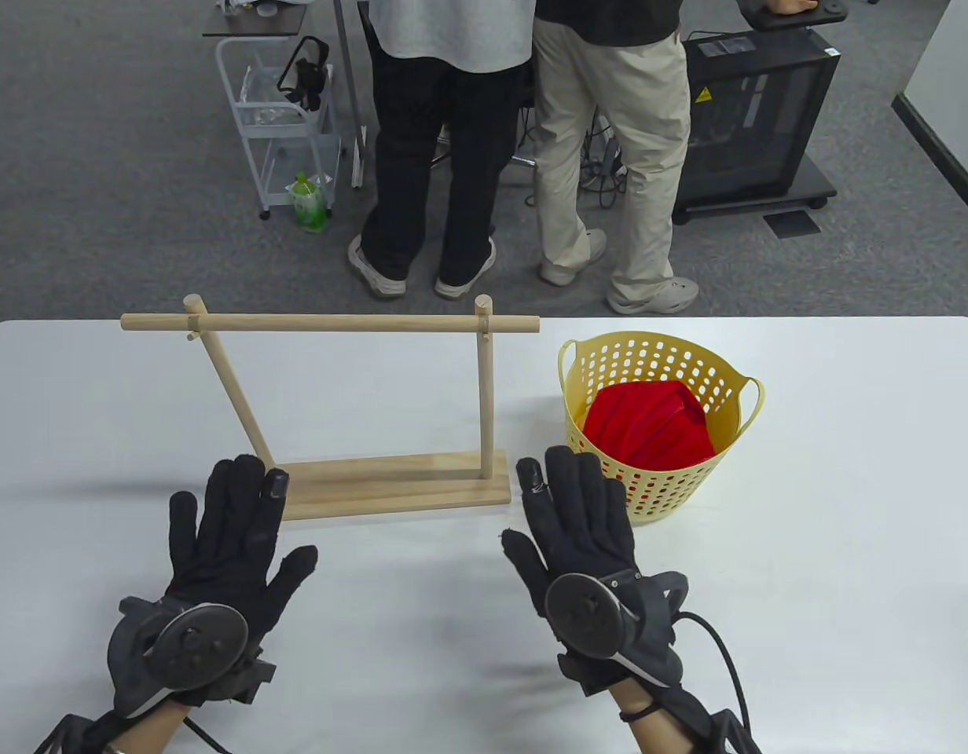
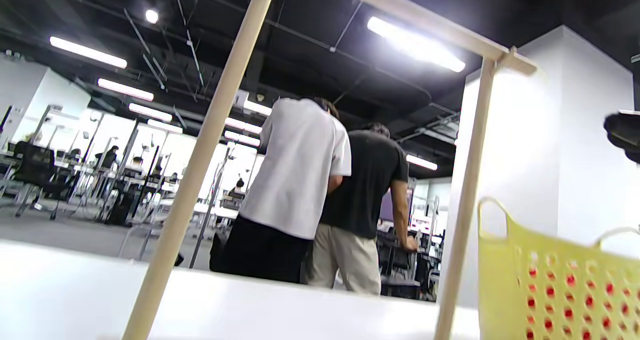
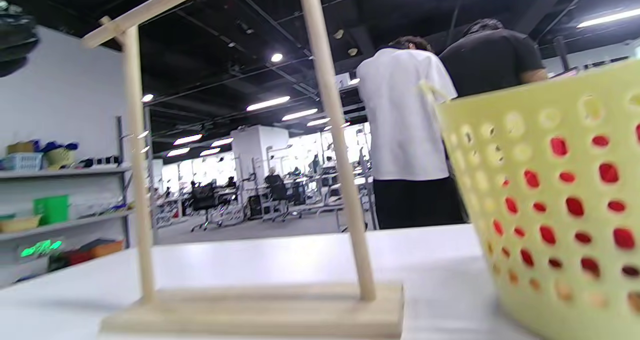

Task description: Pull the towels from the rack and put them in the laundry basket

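The wooden rack stands mid-table with its top bar bare; no towel hangs on it. To its right sits the yellow perforated laundry basket, holding a red towel. My left hand lies flat on the table in front of the rack's base, fingers straight, holding nothing. My right hand lies flat between the rack's base and the basket, also holding nothing. The left wrist view shows the rack posts and the basket; the right wrist view shows the rack and the basket.
The white table spreads around both hands. Behind its far edge stand two people with their backs turned. A white cart and a black cabinet are on the floor beyond.
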Motion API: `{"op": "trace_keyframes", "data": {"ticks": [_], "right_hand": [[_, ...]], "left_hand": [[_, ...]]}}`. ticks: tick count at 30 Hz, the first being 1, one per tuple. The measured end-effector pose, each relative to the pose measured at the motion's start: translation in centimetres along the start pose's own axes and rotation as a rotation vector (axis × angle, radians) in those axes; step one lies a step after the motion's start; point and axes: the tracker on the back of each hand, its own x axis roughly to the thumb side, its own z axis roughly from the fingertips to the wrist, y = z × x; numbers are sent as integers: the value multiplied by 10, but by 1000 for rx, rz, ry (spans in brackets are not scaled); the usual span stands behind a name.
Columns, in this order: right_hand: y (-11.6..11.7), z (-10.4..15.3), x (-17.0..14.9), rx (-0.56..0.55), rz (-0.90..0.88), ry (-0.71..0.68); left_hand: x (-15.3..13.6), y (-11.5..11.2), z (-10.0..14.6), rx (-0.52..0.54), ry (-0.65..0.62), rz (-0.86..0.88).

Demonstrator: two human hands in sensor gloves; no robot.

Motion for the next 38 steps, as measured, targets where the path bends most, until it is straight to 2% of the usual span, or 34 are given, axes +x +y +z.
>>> {"op": "trace_keyframes", "data": {"ticks": [5, 14, 21, 38], "right_hand": [[29, 19, 13, 47, 62, -45], [69, 40, 14, 156, 45, -22], [82, 46, 11, 197, 74, -46], [85, 48, 4, 226, 49, -25]], "left_hand": [[-2, -22, 23, -62, 8, 14], [-4, -49, 38, -144, -8, -7], [-14, -71, 40, -267, 12, -25], [-17, -77, 39, -299, 15, -12]]}}
